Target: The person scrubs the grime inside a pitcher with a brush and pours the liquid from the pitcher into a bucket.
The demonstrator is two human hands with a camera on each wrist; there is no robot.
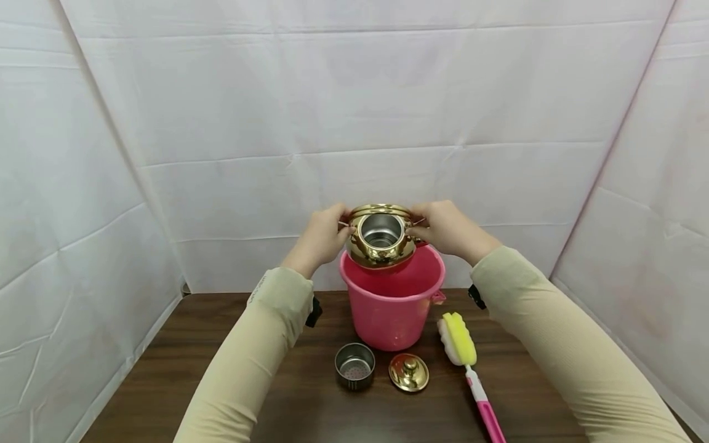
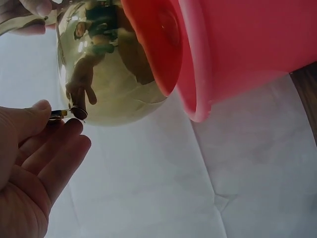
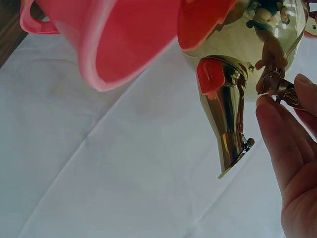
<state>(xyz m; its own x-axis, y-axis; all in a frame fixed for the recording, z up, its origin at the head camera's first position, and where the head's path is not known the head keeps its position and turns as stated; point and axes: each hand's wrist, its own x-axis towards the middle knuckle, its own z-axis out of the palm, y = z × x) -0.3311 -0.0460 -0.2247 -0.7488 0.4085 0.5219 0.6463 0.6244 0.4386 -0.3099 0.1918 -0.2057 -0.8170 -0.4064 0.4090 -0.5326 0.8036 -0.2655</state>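
Observation:
A shiny gold teapot (image 1: 379, 255) is held over the pink bucket (image 1: 388, 320), tilted with its open mouth toward me. Steel lines the inside. My left hand (image 1: 325, 237) pinches the fitting at the pot's left side, and my right hand (image 1: 447, 231) pinches the one at its right. In the left wrist view, the left hand's thumb and fingers (image 2: 44, 161) meet at a small metal piece beside the polished body. The right wrist view shows the spout (image 3: 229, 116) pointing away from the bucket, near the right hand (image 3: 294, 148).
On the dark wooden table (image 1: 232, 351), a perforated steel infuser basket (image 1: 354, 369) and a gold knobbed lid (image 1: 408, 373) lie in front of the bucket. To their right is a sponge brush (image 1: 461, 341) with a pink and white handle. White cloth walls (image 1: 332, 92) surround the table.

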